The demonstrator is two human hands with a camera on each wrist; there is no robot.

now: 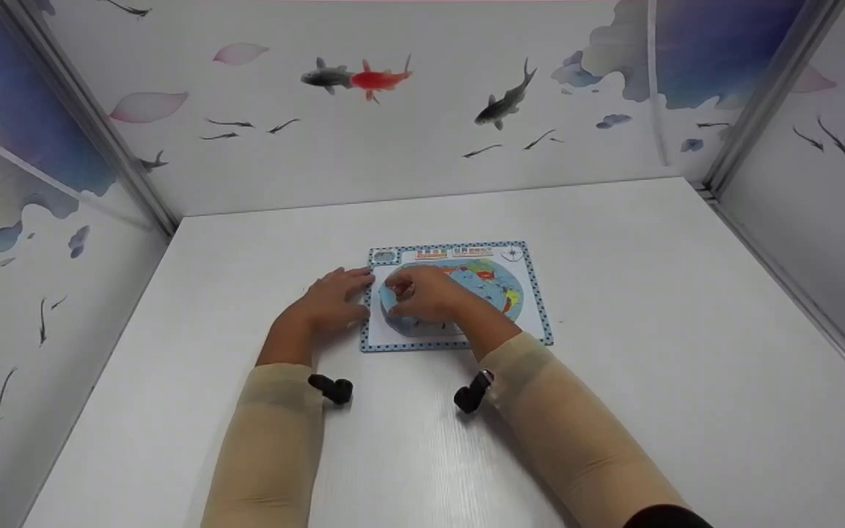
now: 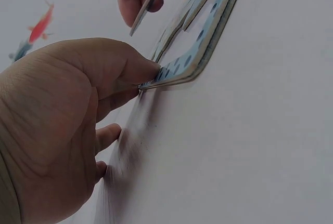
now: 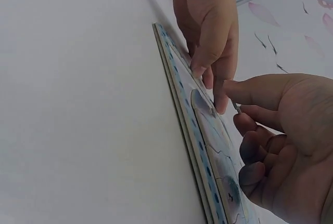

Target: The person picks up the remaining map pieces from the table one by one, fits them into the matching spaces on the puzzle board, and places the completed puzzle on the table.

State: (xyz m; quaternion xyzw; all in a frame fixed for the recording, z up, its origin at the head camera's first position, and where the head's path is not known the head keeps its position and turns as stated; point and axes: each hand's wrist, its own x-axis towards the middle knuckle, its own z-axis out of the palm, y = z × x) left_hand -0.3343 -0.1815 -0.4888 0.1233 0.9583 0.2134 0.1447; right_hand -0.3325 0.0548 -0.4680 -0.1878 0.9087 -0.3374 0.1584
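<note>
A flat jigsaw board (image 1: 538,312) with a blue dotted border lies on the white table, an oval world map (image 1: 492,282) printed across it. My left hand (image 1: 333,299) rests along the board's left edge, thumb and fingertips apart at the border. In the left wrist view its thumb (image 2: 140,68) touches the dotted rim while other fingertips reach the tabletop. Over the left part of the map, my right hand (image 1: 428,295) pinches a thin puzzle piece (image 2: 142,15) between thumb and fingers. The piece stands edge-on, and its printed face is mostly hidden.
The white table (image 1: 657,293) extends around the board on all sides. Behind it rises a wall (image 1: 422,154) with painted fish, and side walls meet it at metal corner posts (image 1: 89,117). Small black devices (image 1: 474,391) sit at both sleeved wrists.
</note>
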